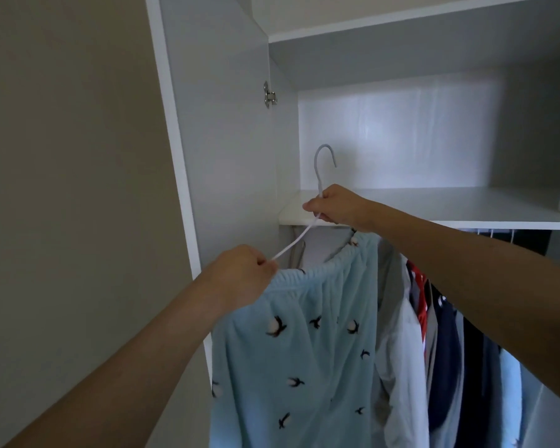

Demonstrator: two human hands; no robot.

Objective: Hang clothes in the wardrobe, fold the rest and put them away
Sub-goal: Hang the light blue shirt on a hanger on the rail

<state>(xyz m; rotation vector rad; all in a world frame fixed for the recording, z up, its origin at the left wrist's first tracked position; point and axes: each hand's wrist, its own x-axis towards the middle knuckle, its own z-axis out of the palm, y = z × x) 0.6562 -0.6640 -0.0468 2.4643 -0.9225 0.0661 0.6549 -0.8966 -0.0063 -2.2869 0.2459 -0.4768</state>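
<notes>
My left hand (240, 273) pinched the hanger's arm and the waistband of the blue garment (291, 344) together. My right hand (337, 206) gripped the white hanger (320, 176) at its neck, hook free in front of the shelf's (466, 208) left edge. Not hung yet, I judged; other clothes (446, 344) already hung under the shelf.

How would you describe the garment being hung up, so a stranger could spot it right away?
Look at the open white wardrobe, below its shelf, at the left end of the row of hanging clothes. The garment is on a white hanger gripped by the left hand and right hand. Only it is fluffy pale blue, dotted with small dark birds.
</notes>
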